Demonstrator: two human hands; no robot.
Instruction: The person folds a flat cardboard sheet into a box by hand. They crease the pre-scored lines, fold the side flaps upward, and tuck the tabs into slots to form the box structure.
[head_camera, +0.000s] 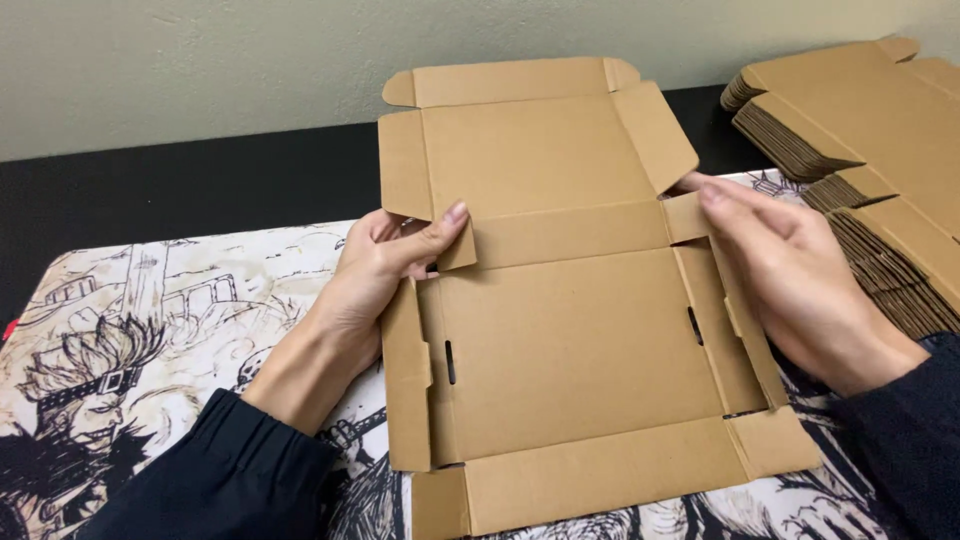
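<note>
Thumb and fingers of the left hand (385, 262) pinch a small corner flap (455, 240) on the flat cardboard box (570, 340). That flap sits at about nine o'clock from the middle fold of the box. The right hand (800, 280) is at three o'clock. Its fingers are close together and press on the other small flap (685, 216) on that side. I cannot tell if the thumb is under the flap, because the hand is a bit blurry.

Both hands work on the same fold line, one at each end. A good way to do this, I think, is to bend both small flaps at the same time and right along the pressed lines, so the card does not rip or crease in the wrong spot. Keeping the bottom panel flat will help the sides stand up straight.

The box lies open on a desk mat (180, 300) with black and white drawings. A stack of flat boxes (860, 150) waits at two o'clock, near the right hand but not touching it. The dark table (180, 190) shows behind the mat at eleven o'clock.
</note>
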